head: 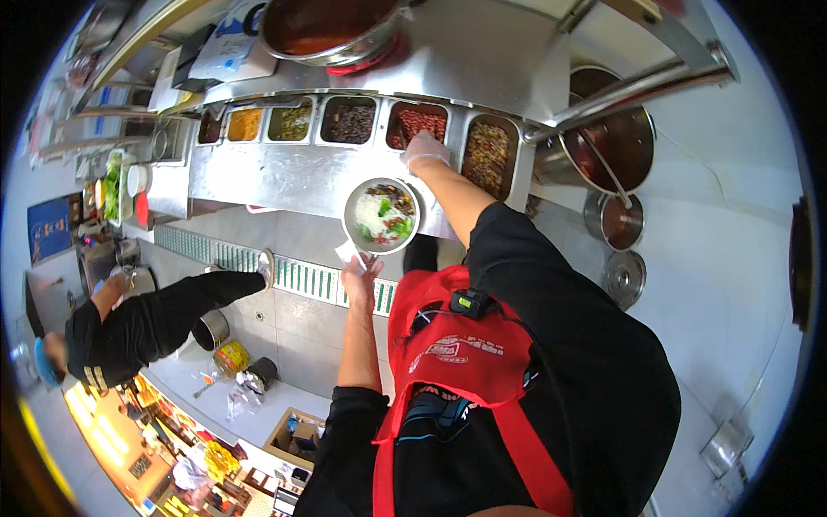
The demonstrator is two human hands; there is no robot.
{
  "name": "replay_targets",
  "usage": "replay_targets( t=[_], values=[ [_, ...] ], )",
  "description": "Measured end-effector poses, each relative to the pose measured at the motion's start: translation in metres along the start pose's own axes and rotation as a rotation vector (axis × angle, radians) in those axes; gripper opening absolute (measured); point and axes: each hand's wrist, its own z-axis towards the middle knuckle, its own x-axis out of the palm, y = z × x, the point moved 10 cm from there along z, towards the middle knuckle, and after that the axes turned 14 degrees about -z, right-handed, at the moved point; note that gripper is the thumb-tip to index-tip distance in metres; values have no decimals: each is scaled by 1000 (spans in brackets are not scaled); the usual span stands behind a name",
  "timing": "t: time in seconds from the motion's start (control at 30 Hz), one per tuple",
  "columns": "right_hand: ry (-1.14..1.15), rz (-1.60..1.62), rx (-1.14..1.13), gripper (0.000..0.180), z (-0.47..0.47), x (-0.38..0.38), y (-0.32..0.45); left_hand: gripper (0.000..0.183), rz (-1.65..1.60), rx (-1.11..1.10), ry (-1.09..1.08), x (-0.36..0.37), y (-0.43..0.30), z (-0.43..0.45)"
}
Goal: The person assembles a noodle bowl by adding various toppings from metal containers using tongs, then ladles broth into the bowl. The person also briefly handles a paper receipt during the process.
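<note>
A round pale bowl sits over the front edge of the steel counter, with white noodles or shreds, green leaves, dark strips and small red pieces in it. My left hand, bare, grips it from below at its near rim; a white slip or cloth shows beside the fingers. My right hand, in a clear glove, reaches to the near edge of a steel pan of red peanuts. Its fingertips are hidden, so what they hold does not show.
Beside it are pans of mixed chopped topping, dark shreds, green pickle and orange topping. A large pot of red sauce stands behind; a stockpot with a ladle is at right. A co-worker stands at left.
</note>
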Motion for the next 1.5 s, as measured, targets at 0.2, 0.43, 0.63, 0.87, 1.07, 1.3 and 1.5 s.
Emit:
replay_targets(
  t=[0.2, 0.43, 0.63, 0.87, 1.07, 1.3, 1.5],
  values=[
    [277, 265, 73, 66, 39, 36, 1, 30, -27, 2, -58, -10, 5, -10],
    [255, -80, -260, 71, -22, 9, -53, 36, -37, -65, -93, -18, 4, 10],
    [9, -61, -227, 70, -69, -21, -65, 42, 93, -85, 11, 9, -16, 27],
    [-61, -157, -274, 72, -69, -33, -67, 42, 97, -55, -16, 21, -18, 25],
    [-138, 140, -347, 93, -93, -55, -97, 31, 53, 25, -29, 24, -15, 15],
    [-358, 108, -255, 75, -140, -72, -245, 31, 22, 125, 93, 25, -10, 0],
    [-389, -209, -287, 68, -155, -62, -252, 33, 144, 250, -30, 7, -10, -7]
  ],
)
